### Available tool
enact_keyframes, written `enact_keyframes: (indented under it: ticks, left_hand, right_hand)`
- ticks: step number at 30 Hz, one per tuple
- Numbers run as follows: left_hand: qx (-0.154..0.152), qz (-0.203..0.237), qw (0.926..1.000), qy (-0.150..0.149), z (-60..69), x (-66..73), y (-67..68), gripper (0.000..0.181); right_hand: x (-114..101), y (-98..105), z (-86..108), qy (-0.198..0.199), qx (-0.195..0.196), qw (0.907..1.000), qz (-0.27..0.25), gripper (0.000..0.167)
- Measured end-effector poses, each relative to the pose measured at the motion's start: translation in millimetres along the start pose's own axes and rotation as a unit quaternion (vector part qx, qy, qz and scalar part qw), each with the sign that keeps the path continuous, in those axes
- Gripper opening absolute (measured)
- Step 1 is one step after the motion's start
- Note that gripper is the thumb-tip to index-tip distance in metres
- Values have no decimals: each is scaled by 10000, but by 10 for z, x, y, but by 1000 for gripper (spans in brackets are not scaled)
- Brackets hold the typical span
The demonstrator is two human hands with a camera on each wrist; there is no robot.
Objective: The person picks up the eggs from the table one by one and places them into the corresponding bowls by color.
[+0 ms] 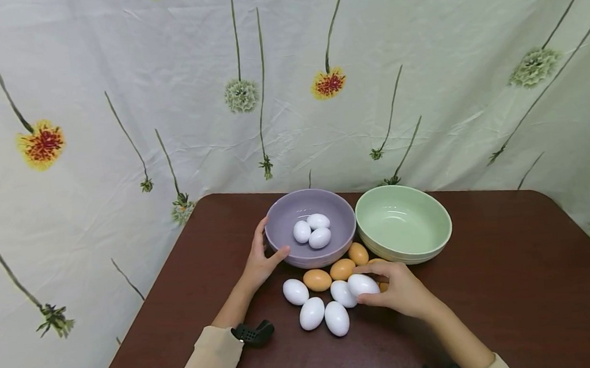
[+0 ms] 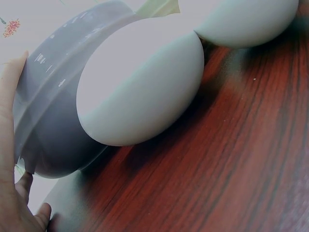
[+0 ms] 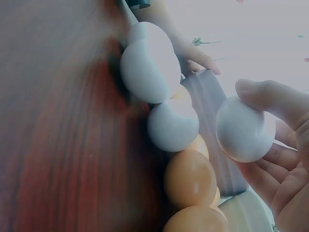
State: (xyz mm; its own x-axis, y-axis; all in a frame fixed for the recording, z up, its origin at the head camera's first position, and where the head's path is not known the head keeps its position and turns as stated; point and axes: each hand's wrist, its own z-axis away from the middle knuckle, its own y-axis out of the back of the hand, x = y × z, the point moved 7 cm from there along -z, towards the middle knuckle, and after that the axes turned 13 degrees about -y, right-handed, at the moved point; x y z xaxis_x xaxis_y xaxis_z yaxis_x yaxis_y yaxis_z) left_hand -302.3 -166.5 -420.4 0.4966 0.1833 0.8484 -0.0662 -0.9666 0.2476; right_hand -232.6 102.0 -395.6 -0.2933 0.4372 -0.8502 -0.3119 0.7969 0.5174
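My left hand (image 1: 261,263) grips the purple bowl (image 1: 314,261) at its left side, the thumb at the front rim and the fingers round the far left. Inside that bowl lie 3 white eggs (image 1: 320,238). With thumb and fingertips, my right hand (image 1: 404,291) pinches a white egg (image 3: 245,129), raised off the table in the right wrist view. Below and beside it are several loose white eggs (image 1: 312,314) and several brown eggs (image 1: 317,280), clustered in front of the bowls. Some brown eggs are partly hidden behind the right hand.
A light green bowl (image 1: 404,221) stands against the purple bowl's right side, with nothing seen inside. The dark reddish-brown table (image 1: 516,282) ends at a flower-patterned cloth (image 1: 187,71) hanging behind it.
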Motion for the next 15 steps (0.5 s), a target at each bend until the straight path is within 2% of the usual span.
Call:
enact_keyframes:
  ticks: [15]
  left_hand:
    - [-8, -68, 10000, 6, 5, -13, 1, 87]
  right_hand:
    - [-109, 19, -228, -134, -127, 9992, -341, 45]
